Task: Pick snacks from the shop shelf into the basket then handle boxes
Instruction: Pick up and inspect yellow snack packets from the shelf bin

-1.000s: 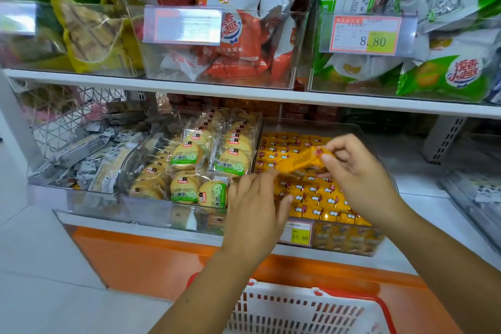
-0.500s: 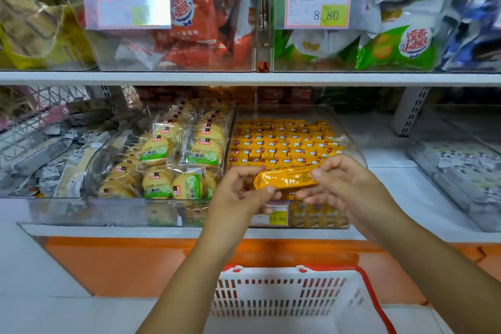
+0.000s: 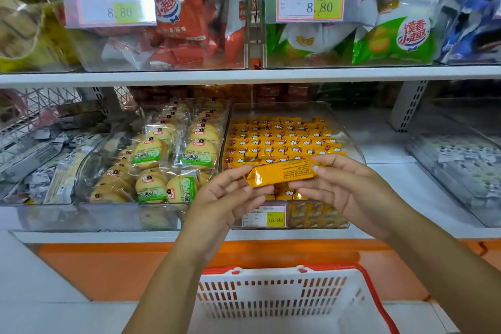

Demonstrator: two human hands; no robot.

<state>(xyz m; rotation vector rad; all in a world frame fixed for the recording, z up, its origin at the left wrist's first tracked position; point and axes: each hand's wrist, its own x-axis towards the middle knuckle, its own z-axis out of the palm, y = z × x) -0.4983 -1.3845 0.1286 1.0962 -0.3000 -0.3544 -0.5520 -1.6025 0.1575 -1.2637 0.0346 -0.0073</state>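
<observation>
Head view: orange snack packet [image 3: 282, 172] is held in the air between both hands, long side roughly level, right end a bit higher, printed text facing the camera. Left hand [image 3: 225, 198] pinches the packet's left end, fingers curled over the top and thumb under. Right hand [image 3: 349, 192] pinches the right end the same way, fingertips on the upper edge and thumb below. The packet sits in front of the clear bin [image 3: 349, 141] on the lower shelf, which is packed with rows of small orange snacks [image 3: 279, 138], and above the white basket [image 3: 271, 298] with its red rim at the bottom of frame; packet and basket are apart. A 15.80 price tag [image 3: 264, 215] is on the bin front, partly behind the left hand. Just left of it is a bin of round biscuit packs [image 3: 173, 154] with green labels, and further left are grey-white packets [image 3: 40, 160]. Another clear bin of grey-white packets [image 3: 461, 165] is at far right. The upper shelf [image 3: 244, 76] carries bins of red bags [image 3: 179, 22] and green bags [image 3: 393, 38], each with an 8.80 tag, left tag [image 3: 109, 5] washed out, right tag [image 3: 310, 0] clear. An orange base panel [image 3: 108, 266] runs under the lower shelf.
</observation>
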